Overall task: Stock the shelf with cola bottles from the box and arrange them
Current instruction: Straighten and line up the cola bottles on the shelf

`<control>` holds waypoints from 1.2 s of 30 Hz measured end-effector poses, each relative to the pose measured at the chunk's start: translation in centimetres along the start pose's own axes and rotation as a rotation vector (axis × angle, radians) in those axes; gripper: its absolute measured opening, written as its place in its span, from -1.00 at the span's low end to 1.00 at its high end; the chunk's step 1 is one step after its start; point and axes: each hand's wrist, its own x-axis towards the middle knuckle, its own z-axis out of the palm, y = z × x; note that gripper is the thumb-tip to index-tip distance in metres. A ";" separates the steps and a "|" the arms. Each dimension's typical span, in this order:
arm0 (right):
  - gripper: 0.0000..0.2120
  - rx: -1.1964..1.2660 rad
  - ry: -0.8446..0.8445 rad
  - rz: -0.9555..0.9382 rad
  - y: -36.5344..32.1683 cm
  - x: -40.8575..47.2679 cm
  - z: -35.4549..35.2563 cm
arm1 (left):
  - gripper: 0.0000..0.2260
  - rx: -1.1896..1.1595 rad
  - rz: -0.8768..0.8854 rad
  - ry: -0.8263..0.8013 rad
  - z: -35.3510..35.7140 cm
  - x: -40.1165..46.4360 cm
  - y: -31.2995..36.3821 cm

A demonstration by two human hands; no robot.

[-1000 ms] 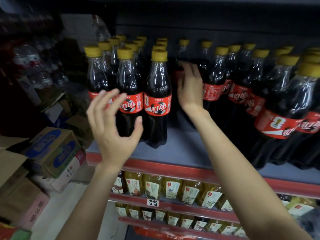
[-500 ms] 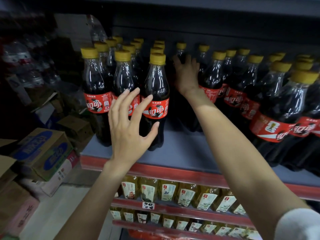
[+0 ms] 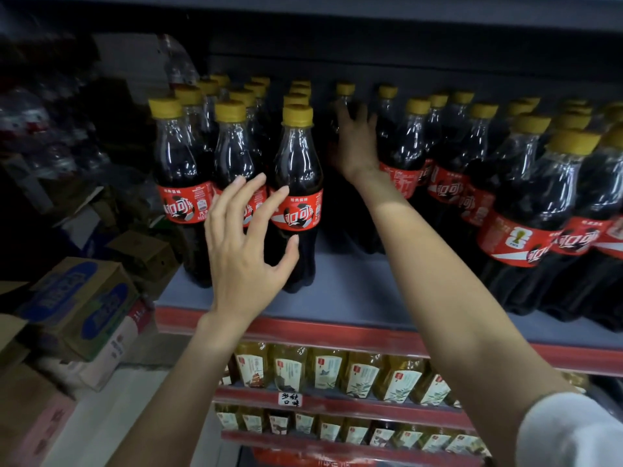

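Cola bottles with yellow caps and red labels stand in rows on the grey shelf (image 3: 354, 291). A left group has three front bottles; its right front bottle (image 3: 298, 183) is upright. My left hand (image 3: 242, 251) is spread open in front of that bottle and its neighbour (image 3: 232, 153), with the thumb and fingertips at the labels. My right hand (image 3: 357, 146) reaches deep into the gap between the groups, fingers extended against a back-row bottle (image 3: 344, 92); its palm is hidden. A larger group of bottles (image 3: 526, 197) fills the shelf's right side.
Stacked cardboard boxes (image 3: 81, 308) sit on the floor at the left, with wrapped water bottles (image 3: 30, 119) behind them. Yellow tea bottles (image 3: 323, 369) fill the two lower shelves. A dark shelf (image 3: 371, 15) hangs close above the caps.
My left hand has moved right and forward to the front bottles' labels. My right hand has pushed further back into the gap. The view has come closer to the shelf.
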 end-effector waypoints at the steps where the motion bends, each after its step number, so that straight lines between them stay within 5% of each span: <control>1: -0.36 0.059 -0.018 -0.009 0.2 0.0 -0.3 | -0.52 -0.001 0.002 0.002 0.0 0.0 0.0; 11: -0.42 -0.155 0.088 -0.061 0.1 -0.6 -0.9 | -0.54 -0.018 0.000 -0.008 -0.1 -0.2 0.0; 20: -0.33 -0.030 -0.041 -0.123 -0.3 -1.5 -0.9 | -0.55 -0.032 -0.006 -0.007 -0.1 -0.3 0.0; 25: -0.54 -0.224 0.108 -0.108 -1.0 -1.2 -0.7 | -0.55 -0.033 -0.003 -0.006 -0.1 -0.3 0.0; 31: -0.67 -0.416 -0.019 -0.112 -1.3 1.4 -3.0 | -0.54 -0.023 0.012 -0.009 -0.1 -0.3 -0.4; 36: -0.62 -0.271 -0.104 -0.163 -0.7 1.8 -4.2 | -0.55 -0.036 0.013 0.005 0.0 -0.4 -0.3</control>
